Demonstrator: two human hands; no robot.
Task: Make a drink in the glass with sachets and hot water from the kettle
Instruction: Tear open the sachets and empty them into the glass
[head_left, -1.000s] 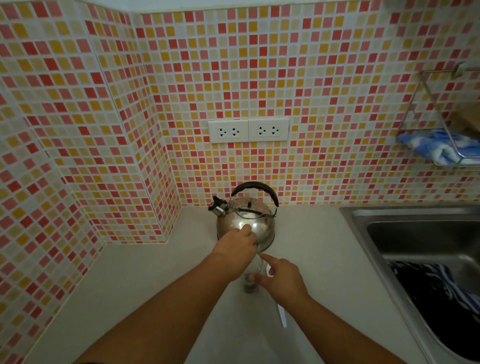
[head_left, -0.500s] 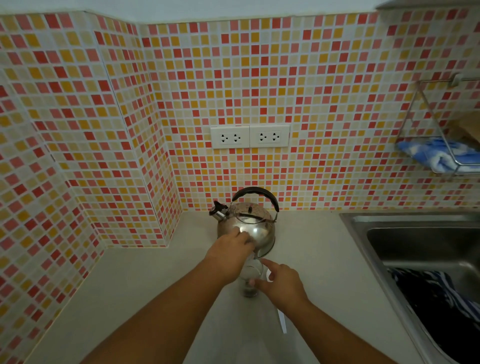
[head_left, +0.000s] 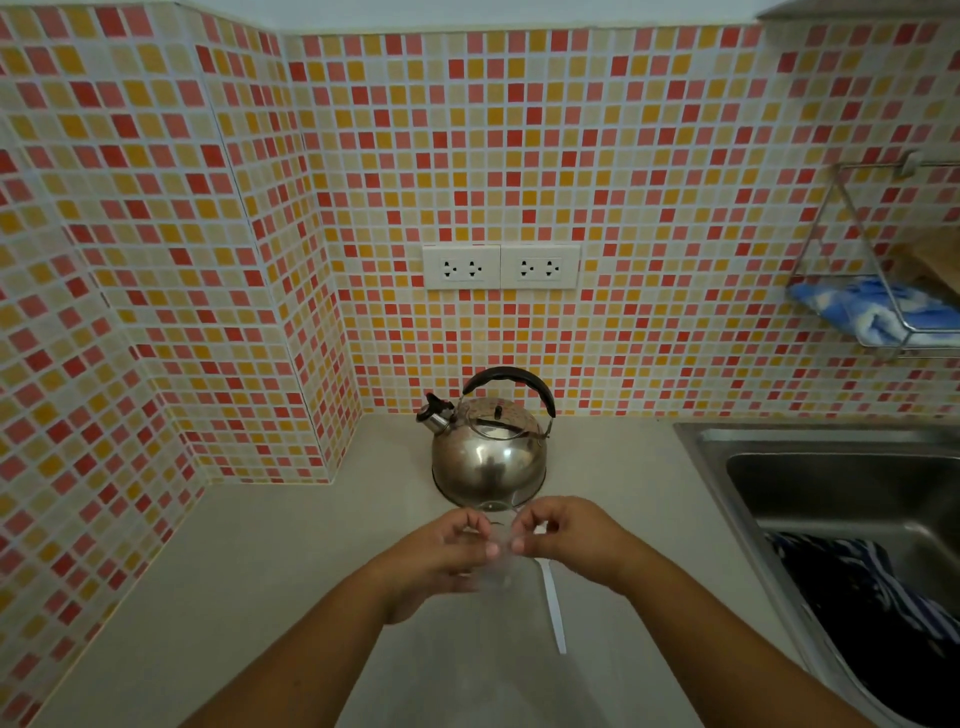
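A steel kettle with a black handle stands on the pale counter against the tiled wall, spout to the left. Right in front of it is a clear glass, blurred and partly hidden by my fingers. My left hand and my right hand meet above the glass. Their fingertips pinch a small pale sachet between them, too blurred for any detail. A thin white strip lies on the counter under my right wrist.
A steel sink fills the right side, with a dark striped cloth in it. A wire rack with a blue cloth hangs on the wall at right. Two white sockets sit above the kettle.
My left hand has come back off the kettle to the glass. My right hand has lifted from beside the glass, and both now pinch together above it.
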